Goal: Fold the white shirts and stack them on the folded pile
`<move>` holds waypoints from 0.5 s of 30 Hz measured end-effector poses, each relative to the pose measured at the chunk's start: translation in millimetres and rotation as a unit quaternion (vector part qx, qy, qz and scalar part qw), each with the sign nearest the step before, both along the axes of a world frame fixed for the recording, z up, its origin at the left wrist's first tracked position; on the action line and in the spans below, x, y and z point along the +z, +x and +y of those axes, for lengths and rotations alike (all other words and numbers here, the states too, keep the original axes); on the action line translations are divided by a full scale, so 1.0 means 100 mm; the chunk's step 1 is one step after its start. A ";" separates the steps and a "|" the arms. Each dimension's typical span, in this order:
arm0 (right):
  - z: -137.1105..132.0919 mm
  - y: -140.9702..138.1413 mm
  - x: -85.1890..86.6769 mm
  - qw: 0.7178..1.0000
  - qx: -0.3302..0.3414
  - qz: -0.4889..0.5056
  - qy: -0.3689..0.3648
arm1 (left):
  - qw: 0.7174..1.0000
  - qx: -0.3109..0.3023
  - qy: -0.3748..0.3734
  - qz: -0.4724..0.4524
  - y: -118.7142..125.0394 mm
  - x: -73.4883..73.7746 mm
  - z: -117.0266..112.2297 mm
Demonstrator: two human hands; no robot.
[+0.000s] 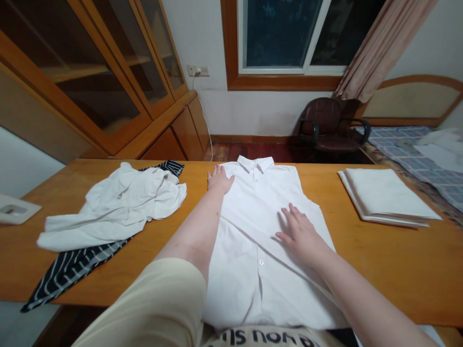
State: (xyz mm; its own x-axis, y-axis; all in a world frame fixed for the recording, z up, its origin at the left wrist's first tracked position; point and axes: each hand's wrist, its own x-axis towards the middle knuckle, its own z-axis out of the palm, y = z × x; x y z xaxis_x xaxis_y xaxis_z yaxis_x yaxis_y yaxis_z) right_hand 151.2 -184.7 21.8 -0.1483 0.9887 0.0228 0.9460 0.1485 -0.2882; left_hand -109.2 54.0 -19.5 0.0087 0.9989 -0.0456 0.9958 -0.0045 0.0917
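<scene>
Two-handed, rested an open left hand (219, 180) on the white shirt (255, 214) near one shoulder, held an open right hand (298, 231) over its front

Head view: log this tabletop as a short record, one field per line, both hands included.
Main item: white button-up shirt, front up, collar at the far end, a sleeve laid diagonally across it
Surface: wooden table
Left hand: flat at the shirt's shoulder
Right hand: open over the front; contact unclear
Left side: crumpled white garment over black-and-white striped cloth
Right side: stack of folded white cloth
</scene>
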 end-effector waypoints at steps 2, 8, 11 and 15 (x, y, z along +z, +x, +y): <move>-0.04 -0.10 -0.15 0.999 0.006 -0.036 -0.012 | 1.000 0.002 0.002 -0.001 -0.01 -0.01 0.01; -0.41 0.16 -0.43 0.994 0.063 -0.066 0.051 | 1.000 -0.001 0.002 -0.008 -0.01 -0.02 0.02; -0.61 0.33 -0.44 0.993 0.049 -0.085 0.069 | 1.000 0.000 0.001 -0.009 0.00 -0.01 0.01; -0.73 0.39 -0.42 0.992 0.025 -0.104 0.072 | 1.000 -0.005 0.005 -0.023 -0.01 0.01 0.00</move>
State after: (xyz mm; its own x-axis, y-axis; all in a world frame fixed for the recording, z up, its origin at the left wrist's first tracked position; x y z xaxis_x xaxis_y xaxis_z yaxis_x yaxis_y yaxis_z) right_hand 190.2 -257.8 -19.9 -0.2125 0.9690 0.1262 0.9733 0.2214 -0.0608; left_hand -109.8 54.2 -18.8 0.0214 0.9991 -0.0353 0.9904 -0.0164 0.1374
